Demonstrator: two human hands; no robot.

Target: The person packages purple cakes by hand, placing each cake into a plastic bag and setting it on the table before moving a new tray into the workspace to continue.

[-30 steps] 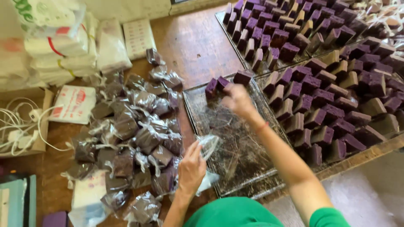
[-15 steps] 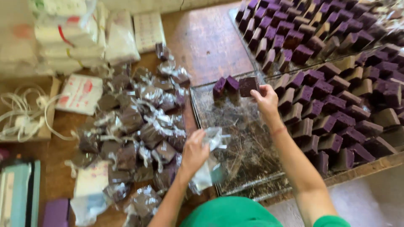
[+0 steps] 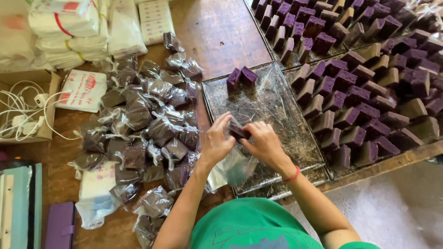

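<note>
Both hands meet over the near part of a metal tray (image 3: 277,99) lined with crinkled film. Left hand (image 3: 217,143) pinches the mouth of a clear plastic bag (image 3: 230,168), which hangs below it toward the tray's near edge. Right hand (image 3: 265,144), a red band at its wrist, grips a dark purple block (image 3: 238,132) between fingers and thumb, right at the bag's opening; how far in the block sits cannot be told. Two more purple blocks (image 3: 242,77) stand at the tray's far-left corner. Left of the tray, a heap of bagged blocks (image 3: 143,124) covers the wooden table (image 3: 217,34). Right of it, further trays carry rows of unwrapped blocks (image 3: 364,87). At the table's far-left corner lie stacks of banded packets (image 3: 64,32); a box with white cables (image 3: 23,110) is on the left edge.
</note>
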